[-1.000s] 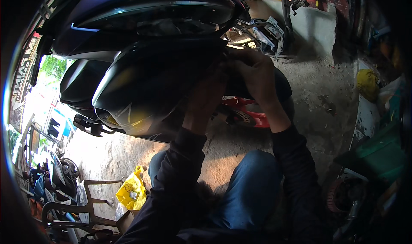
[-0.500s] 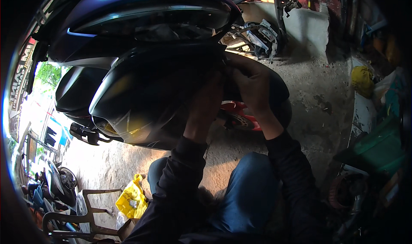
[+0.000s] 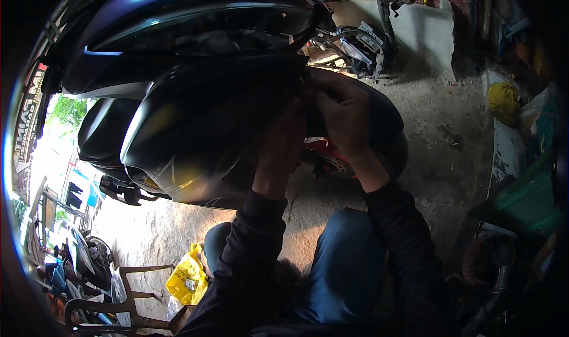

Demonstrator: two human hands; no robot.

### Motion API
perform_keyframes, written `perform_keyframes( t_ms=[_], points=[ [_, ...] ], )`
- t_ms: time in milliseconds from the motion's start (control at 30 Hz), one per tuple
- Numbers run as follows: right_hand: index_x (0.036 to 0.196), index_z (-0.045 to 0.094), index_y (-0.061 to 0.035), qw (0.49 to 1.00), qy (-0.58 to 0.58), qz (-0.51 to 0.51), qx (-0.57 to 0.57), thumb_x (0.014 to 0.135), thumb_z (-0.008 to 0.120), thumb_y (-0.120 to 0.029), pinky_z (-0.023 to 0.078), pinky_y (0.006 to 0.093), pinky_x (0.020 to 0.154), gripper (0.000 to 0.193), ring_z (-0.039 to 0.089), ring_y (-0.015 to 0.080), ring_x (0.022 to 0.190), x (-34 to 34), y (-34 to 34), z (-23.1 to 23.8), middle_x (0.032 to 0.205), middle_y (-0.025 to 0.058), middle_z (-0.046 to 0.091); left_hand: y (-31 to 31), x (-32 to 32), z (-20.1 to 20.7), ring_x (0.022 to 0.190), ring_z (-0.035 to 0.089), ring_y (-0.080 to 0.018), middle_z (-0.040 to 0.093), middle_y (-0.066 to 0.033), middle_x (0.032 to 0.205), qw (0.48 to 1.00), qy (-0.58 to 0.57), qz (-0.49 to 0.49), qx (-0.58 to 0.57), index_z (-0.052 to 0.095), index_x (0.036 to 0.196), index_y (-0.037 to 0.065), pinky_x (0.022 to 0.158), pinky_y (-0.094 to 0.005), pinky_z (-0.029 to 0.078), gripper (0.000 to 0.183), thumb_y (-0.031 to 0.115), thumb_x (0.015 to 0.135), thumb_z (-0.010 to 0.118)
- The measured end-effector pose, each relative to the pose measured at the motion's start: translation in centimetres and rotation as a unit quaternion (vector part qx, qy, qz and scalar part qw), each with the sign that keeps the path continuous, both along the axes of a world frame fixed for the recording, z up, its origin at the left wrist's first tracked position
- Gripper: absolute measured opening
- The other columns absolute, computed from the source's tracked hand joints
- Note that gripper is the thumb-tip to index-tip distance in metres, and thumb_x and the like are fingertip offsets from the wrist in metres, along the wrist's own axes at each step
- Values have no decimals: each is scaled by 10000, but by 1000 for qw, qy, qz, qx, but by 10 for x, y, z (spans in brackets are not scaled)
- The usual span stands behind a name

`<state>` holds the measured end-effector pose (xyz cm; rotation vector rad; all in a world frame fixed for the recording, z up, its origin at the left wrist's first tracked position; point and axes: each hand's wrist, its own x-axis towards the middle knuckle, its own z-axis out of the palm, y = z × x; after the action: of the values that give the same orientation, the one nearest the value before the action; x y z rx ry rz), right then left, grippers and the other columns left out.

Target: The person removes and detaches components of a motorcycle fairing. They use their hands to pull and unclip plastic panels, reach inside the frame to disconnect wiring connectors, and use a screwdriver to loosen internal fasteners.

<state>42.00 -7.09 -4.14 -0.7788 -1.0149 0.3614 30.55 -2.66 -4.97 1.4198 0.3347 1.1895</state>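
A scooter's front fills the upper left, with a blue upper body (image 3: 178, 5) and a glossy black front panel (image 3: 195, 135) below it. My left hand (image 3: 283, 141) reaches up in shadow against the panel's right side; its fingers are too dark to read. My right hand (image 3: 342, 116) curls its fingers over the panel's right edge, just above the black front fender (image 3: 388, 121). The two hands meet at that edge. A red part (image 3: 325, 152) shows under the fender. My knees in blue jeans (image 3: 349, 266) are below.
Concrete floor (image 3: 438, 135) all around. A yellow plastic bag (image 3: 186, 278) and a plastic chair (image 3: 112, 304) lie at lower left, parked motorcycles (image 3: 83, 260) beyond. Loose bike parts (image 3: 355, 44) are at the top, a yellow bundle (image 3: 502, 103) and a green crate (image 3: 527, 198) at right.
Both hands stay at the panel's right edge; the right hand has shifted slightly. The view has tilted a little.
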Motion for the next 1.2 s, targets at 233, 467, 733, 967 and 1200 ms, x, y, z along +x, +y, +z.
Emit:
perform_keyframes(
  t_ms=[233, 467, 733, 967, 1200],
  points=[
    [963, 709, 10, 999, 12, 13, 27, 813, 618, -9, 527, 239, 694, 176, 686, 129, 778, 1, 8, 0, 849, 118, 719, 15, -2, -10, 1220, 464, -232, 493, -134, 1286, 996, -41, -67, -33, 414, 1338, -6, 1068, -342, 350, 374, 70, 971, 416],
    [969, 709, 12, 997, 20, 62, 29, 801, 632, -10, 516, 230, 687, 186, 666, 106, 743, 7, 17, -1, 843, 106, 720, 22, 0, -8, 1122, 518, -212, 529, -125, 1218, 986, 88, 75, 122, 439, 1310, -13, 1002, -352, 409, 344, 92, 983, 411],
    [1019, 692, 26, 963, 114, 241, -35, 795, 657, -31, 510, 230, 730, 234, 651, 99, 791, 18, 19, 9, 909, 91, 713, 43, 5, -8, 1086, 551, -184, 568, -88, 1166, 952, -181, -216, -121, 518, 1211, 19, 932, -313, 460, 254, 131, 993, 449],
    [1021, 680, 22, 985, 59, 160, 0, 812, 670, -37, 498, 201, 689, 217, 622, 65, 744, 14, 25, 9, 868, 43, 691, 44, 17, 2, 907, 594, -184, 605, -84, 1012, 866, -257, -356, -238, 545, 1103, 40, 897, -306, 482, 241, 228, 1007, 429],
    [1010, 684, -6, 919, 123, 366, -79, 822, 688, -105, 464, 185, 591, 213, 590, 34, 673, 31, 29, 15, 826, 16, 676, 64, -4, -4, 1003, 572, -173, 578, -77, 1093, 961, -76, -265, 1, 525, 1185, 28, 852, -316, 495, 252, 170, 987, 462]
  ],
)
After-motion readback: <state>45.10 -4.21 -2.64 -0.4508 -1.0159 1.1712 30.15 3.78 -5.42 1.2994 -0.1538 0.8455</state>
